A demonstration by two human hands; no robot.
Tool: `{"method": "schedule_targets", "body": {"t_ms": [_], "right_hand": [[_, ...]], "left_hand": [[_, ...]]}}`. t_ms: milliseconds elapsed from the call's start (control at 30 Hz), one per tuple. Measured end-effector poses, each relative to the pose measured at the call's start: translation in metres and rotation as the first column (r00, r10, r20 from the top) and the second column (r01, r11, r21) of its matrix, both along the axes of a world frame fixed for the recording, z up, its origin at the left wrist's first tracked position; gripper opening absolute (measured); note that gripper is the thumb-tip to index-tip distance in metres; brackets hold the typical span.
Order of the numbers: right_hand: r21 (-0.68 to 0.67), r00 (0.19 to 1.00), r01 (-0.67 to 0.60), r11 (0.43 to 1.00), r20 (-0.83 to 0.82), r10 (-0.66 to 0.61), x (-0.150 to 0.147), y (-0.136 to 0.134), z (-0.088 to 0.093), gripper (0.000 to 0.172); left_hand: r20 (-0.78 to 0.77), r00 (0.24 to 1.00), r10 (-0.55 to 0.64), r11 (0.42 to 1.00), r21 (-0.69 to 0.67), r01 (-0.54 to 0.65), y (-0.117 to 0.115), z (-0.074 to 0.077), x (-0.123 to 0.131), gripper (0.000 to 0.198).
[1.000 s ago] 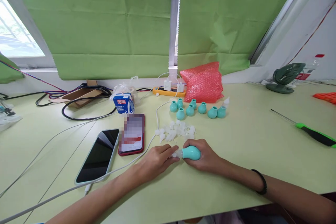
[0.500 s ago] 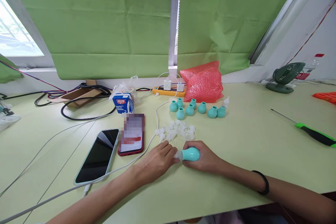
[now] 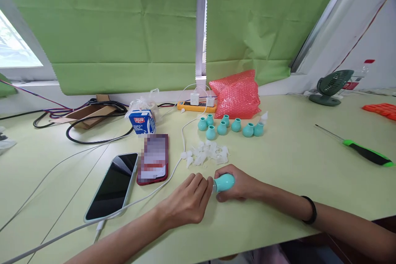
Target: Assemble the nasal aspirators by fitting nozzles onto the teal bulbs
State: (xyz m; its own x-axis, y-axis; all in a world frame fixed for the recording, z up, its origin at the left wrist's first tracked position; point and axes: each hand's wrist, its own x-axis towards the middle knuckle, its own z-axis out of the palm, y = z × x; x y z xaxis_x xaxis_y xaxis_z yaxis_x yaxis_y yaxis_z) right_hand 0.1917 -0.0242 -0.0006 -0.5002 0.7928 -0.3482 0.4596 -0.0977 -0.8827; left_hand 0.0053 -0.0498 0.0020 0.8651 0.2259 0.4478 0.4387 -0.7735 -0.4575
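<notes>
My right hand (image 3: 239,185) is wrapped round a teal squeeze bulb (image 3: 225,182), its neck pointing left. At that neck, the fingers of my left hand (image 3: 189,199) are closed on a translucent nozzle (image 3: 214,187); only a sliver of it shows, so I cannot tell how far it sits in the neck. Just beyond my hands lies a loose pile of translucent nozzles (image 3: 206,153). Farther back stand several teal bulbs (image 3: 222,128) with open necks. A whitish nozzle (image 3: 264,118) rises at the rightmost bulb (image 3: 258,129).
Left of my hands lie a red-cased phone (image 3: 152,160) and a black-screened phone (image 3: 113,185), with a white cable (image 3: 148,195) running past. Behind are a milk carton (image 3: 142,123), a power strip (image 3: 185,106) and a pink bubble-wrap bag (image 3: 236,97). A screwdriver (image 3: 368,152) and fan (image 3: 331,86) are right.
My left hand has turned and closed farther over the nozzle, hiding most of it. The bulb stays in my right hand at nearly the same place. The whole view has shifted slightly.
</notes>
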Motion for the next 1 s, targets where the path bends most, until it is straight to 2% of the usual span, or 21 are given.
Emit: {"method": "schedule_targets", "body": {"t_ms": [100,333,500,667,733,800,867,900,1000], "right_hand": [[-0.101,0.999,-0.040,0.994,-0.033,0.036,0.002,0.001,-0.001,0.031],[-0.235,0.996,-0.069,0.970,-0.071,0.054,0.003,0.001,0.005,0.032],[-0.323,0.993,-0.099,0.941,-0.097,0.071,0.006,0.002,0.006,0.033],[-0.413,0.979,-0.193,0.890,-0.147,0.144,0.008,0.002,0.006,0.030],[-0.425,0.975,-0.205,0.882,-0.168,0.146,0.009,0.001,0.006,0.029],[-0.409,0.971,-0.218,0.886,-0.180,0.156,0.009,0.002,0.005,0.031],[-0.367,0.962,-0.249,0.896,-0.204,0.183,0.009,0.004,0.003,0.035],[-0.340,0.949,-0.283,0.897,-0.235,0.210,0.009,0.005,0.002,0.036],[-0.229,0.871,-0.419,0.879,-0.377,0.316,0.009,0.008,-0.002,0.041]], "left_hand": [[-0.004,1.000,0.001,1.000,-0.005,-0.001,-0.002,0.000,0.001,0.025],[0.007,1.000,-0.018,0.999,-0.036,0.019,-0.004,0.000,0.003,0.026],[0.010,0.999,-0.051,0.998,-0.045,0.052,-0.010,0.003,0.004,0.026],[0.018,0.997,-0.077,0.996,-0.034,0.078,-0.015,0.005,0.005,0.028],[0.040,0.995,-0.087,0.994,-0.057,0.089,-0.014,0.004,0.004,0.027],[0.108,0.987,-0.120,0.981,-0.139,0.134,-0.011,0.001,0.004,0.026],[0.282,0.951,-0.128,0.930,-0.298,0.214,-0.008,-0.002,0.004,0.023],[0.402,0.911,-0.095,0.881,-0.392,0.265,-0.007,-0.003,0.005,0.021],[0.657,0.746,0.106,0.707,-0.577,0.408,-0.006,-0.003,0.007,0.019]]}}
